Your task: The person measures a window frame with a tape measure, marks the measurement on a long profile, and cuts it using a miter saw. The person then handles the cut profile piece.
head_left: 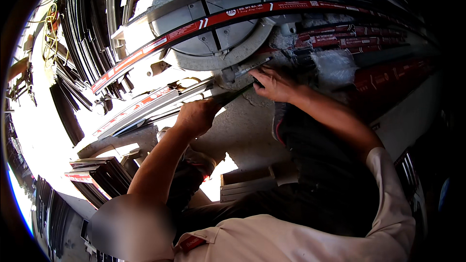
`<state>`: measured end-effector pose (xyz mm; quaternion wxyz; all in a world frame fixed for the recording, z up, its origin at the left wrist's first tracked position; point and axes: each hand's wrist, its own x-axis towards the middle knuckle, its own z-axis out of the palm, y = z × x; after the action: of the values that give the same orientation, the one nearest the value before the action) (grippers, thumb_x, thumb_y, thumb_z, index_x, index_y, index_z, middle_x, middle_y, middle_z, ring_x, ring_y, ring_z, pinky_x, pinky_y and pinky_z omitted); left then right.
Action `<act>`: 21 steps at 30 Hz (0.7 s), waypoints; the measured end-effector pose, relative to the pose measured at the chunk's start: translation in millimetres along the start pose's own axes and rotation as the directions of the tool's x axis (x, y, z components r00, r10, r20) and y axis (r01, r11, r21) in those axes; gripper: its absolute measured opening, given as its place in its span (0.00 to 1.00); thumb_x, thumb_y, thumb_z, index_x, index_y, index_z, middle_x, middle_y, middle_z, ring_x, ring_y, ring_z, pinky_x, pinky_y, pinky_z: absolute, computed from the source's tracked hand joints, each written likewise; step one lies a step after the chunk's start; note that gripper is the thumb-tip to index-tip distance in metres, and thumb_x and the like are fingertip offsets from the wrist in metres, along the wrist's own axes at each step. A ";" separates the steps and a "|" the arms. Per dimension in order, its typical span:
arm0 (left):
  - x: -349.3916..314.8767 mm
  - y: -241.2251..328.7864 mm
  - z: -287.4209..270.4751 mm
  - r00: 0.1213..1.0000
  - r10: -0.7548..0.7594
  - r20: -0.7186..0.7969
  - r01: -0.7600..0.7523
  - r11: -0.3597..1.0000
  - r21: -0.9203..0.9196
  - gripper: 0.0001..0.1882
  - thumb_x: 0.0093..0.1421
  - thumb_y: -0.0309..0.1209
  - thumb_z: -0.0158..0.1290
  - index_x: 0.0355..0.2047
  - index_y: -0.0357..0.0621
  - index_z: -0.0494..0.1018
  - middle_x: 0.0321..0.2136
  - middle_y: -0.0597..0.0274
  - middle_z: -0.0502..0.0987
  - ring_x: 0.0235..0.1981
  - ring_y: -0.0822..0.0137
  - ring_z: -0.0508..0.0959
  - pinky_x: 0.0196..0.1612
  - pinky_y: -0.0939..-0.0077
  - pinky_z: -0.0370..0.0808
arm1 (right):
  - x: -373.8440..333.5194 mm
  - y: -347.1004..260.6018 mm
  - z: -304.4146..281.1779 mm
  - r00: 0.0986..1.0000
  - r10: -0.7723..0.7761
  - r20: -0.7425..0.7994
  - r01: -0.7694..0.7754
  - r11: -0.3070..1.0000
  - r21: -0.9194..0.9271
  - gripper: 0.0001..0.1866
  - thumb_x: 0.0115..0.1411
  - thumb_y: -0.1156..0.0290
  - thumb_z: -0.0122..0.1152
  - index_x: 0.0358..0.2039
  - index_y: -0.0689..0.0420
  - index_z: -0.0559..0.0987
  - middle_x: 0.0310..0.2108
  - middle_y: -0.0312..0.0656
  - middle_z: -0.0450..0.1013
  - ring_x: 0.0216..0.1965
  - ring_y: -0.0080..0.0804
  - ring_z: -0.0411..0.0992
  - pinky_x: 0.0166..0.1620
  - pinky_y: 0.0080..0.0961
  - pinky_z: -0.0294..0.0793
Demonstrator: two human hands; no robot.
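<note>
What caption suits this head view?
Left hand and right hand at a slim dark strip near a mitre saw's turntable.

Strong light is glaring across the left, while the grey floor (245, 133) is lying mostly in shade and dark strips (80, 34) are stretching beside a looping yellow cord (50, 19)

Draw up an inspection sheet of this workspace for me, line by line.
Surface: rough grey ground, partly sunlit.
Job's things: dark narrow strip between the hands; long red-faced strip crossing over a round metal base.
Clutter: dark lengths heaped at left; clear plastic wrap by red-faced lengths at right.
Grip: left hand closed on the dark narrow strip; right hand near its far end, exact hold unclear.
Cables: yellow cord, upper left.
Surroundings: stacked short pieces, lower left.
</note>
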<state>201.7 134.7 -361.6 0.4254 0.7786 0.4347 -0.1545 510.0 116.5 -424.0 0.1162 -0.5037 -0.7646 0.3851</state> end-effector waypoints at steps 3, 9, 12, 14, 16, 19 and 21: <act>16.5 23.3 1.7 1.000 -0.017 0.016 0.018 0.999 -0.041 0.13 0.71 0.39 0.50 0.40 0.44 0.77 0.30 0.46 0.82 0.33 0.42 0.83 0.36 0.48 0.77 | -1.3 -0.9 4.5 1.000 -0.023 -0.007 0.023 1.000 0.008 0.24 0.59 0.70 0.64 0.56 0.60 0.74 0.48 0.55 0.76 0.51 0.56 0.75 0.53 0.46 0.76; 38.7 37.9 14.3 0.999 0.040 -0.028 -0.042 0.998 -0.042 0.12 0.72 0.40 0.50 0.44 0.48 0.77 0.29 0.47 0.81 0.34 0.40 0.81 0.37 0.48 0.77 | -1.5 -11.6 9.9 0.996 -0.048 0.080 0.042 0.997 0.070 0.27 0.57 0.68 0.65 0.57 0.59 0.73 0.50 0.53 0.77 0.53 0.55 0.74 0.55 0.45 0.76; 43.7 42.1 25.5 0.996 0.022 -0.091 -0.032 0.993 -0.110 0.13 0.72 0.41 0.50 0.46 0.47 0.77 0.31 0.46 0.82 0.35 0.39 0.82 0.39 0.48 0.78 | 2.2 -16.9 9.4 0.993 -0.086 0.083 0.079 0.993 0.085 0.27 0.55 0.68 0.66 0.56 0.59 0.74 0.51 0.52 0.76 0.54 0.54 0.74 0.56 0.43 0.75; 41.8 46.1 28.6 0.991 -0.029 -0.132 0.007 0.985 -0.170 0.14 0.71 0.41 0.51 0.49 0.48 0.76 0.32 0.46 0.83 0.36 0.40 0.83 0.40 0.49 0.79 | 0.7 -11.9 9.3 0.994 -0.092 0.051 0.087 0.992 0.095 0.26 0.56 0.68 0.65 0.55 0.60 0.75 0.49 0.53 0.77 0.53 0.55 0.75 0.55 0.44 0.76; 33.3 61.8 11.6 0.981 -0.095 -0.167 0.055 0.973 -0.226 0.16 0.71 0.40 0.51 0.54 0.49 0.75 0.34 0.45 0.84 0.37 0.40 0.83 0.41 0.50 0.79 | -0.1 -7.9 5.2 0.997 -0.063 0.041 0.059 0.993 0.103 0.24 0.56 0.68 0.65 0.53 0.60 0.75 0.48 0.53 0.77 0.51 0.55 0.75 0.53 0.45 0.76; 24.0 48.6 21.2 0.975 -0.157 -0.159 0.115 0.963 -0.245 0.16 0.70 0.40 0.51 0.52 0.47 0.75 0.37 0.44 0.84 0.38 0.40 0.83 0.40 0.47 0.80 | -0.8 -7.6 -2.6 0.999 0.006 0.046 -0.011 0.993 0.113 0.21 0.58 0.67 0.64 0.51 0.60 0.76 0.45 0.53 0.78 0.48 0.56 0.76 0.51 0.46 0.77; 13.5 37.6 25.0 0.972 -0.065 -0.224 0.016 0.976 -0.217 0.14 0.67 0.38 0.55 0.50 0.47 0.75 0.32 0.48 0.83 0.33 0.42 0.83 0.37 0.49 0.80 | -0.9 -8.6 -5.3 0.999 0.034 0.025 -0.037 0.992 0.121 0.19 0.59 0.67 0.63 0.49 0.61 0.76 0.44 0.53 0.78 0.46 0.56 0.77 0.49 0.47 0.78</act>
<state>243.1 112.3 -364.7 0.4501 0.7319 0.5111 -0.0243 507.5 116.6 -414.2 0.1310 -0.5046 -0.7319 0.4389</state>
